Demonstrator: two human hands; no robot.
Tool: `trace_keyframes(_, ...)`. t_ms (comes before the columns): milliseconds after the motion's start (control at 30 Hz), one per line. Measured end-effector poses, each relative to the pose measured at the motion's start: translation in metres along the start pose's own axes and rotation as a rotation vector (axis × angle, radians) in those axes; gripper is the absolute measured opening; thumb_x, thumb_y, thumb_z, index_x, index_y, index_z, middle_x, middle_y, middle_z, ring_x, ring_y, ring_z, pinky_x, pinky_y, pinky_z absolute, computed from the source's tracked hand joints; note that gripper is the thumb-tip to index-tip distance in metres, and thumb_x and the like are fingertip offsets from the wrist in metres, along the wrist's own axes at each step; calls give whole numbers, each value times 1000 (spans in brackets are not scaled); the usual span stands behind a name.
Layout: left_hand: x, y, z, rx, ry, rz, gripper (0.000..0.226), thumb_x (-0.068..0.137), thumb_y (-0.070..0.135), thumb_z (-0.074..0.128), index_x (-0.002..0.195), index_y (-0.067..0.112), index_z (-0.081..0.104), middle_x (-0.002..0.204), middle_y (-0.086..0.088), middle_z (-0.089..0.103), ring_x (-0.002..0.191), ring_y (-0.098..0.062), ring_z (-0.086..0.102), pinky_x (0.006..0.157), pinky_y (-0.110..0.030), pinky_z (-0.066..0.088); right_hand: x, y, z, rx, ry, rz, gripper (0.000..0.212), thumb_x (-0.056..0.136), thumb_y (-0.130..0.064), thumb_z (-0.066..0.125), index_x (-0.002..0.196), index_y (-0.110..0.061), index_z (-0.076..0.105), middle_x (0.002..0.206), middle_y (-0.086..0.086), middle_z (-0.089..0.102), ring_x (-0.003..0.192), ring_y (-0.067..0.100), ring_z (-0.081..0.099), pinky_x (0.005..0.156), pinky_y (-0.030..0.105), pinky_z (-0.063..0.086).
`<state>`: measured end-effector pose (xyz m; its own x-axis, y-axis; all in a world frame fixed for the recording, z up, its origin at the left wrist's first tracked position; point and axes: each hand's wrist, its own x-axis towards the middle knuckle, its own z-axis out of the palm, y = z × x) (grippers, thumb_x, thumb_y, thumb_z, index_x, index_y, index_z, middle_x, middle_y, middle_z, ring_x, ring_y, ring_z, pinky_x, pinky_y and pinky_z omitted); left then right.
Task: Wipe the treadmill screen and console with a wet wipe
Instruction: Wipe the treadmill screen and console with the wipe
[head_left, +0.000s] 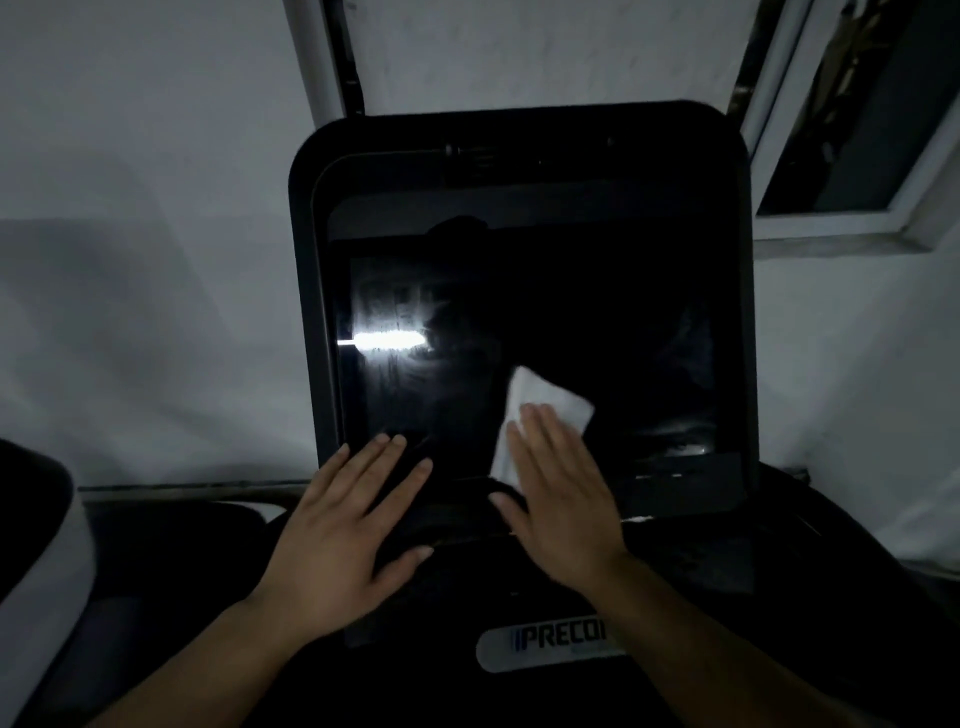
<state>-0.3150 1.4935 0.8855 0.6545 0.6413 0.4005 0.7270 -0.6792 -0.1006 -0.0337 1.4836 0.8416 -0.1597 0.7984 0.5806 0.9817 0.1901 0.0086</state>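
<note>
The treadmill screen (571, 312) is a dark glossy panel in a black rounded frame, with smear marks and a bright glare stripe on its left side. My right hand (561, 499) lies flat, fingers together, pressing a folded white wet wipe (540, 400) against the lower middle of the screen. My left hand (353, 514) rests flat with fingers spread on the screen's lower left corner and holds nothing. Below the screen sits the dark console (691, 561), carrying a silver logo badge (550, 647).
A pale wall stands behind the screen. A window with a white frame (831, 223) is at the upper right. A white and dark machine part (47, 561) sits at the left edge. The room is dim.
</note>
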Motion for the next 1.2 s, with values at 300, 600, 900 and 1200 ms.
trace_keyframes(300,-38,-5,13,-64,49,-188,70,95,50,52,157,22,40,169,-14,26,158,-30,22,122,-54,28,-42,20,2,26,79,320,80,104,-53,47,159,3,30,170,21,22,160,34,15,125,54,29)
trace_keyframes(600,-68,2,42,-86,-44,-275,64,97,39,44,156,15,42,169,-11,26,157,-30,24,115,-48,44,-65,46,-2,22,80,280,75,106,-50,46,159,1,32,168,21,26,159,34,19,124,53,30)
trace_keyframes(900,-71,-3,50,-9,-91,-209,63,98,29,48,157,10,37,169,-15,25,158,-35,18,117,-50,41,-76,53,-4,0,15,220,78,106,-52,44,159,3,28,169,23,23,160,34,16,127,50,25)
trace_keyframes(1200,-71,-2,50,-26,-126,-228,67,97,34,46,159,12,34,171,-13,21,159,-33,13,116,-51,43,-70,21,7,49,48,95,77,104,-48,57,157,4,35,167,24,27,158,36,22,125,53,30)
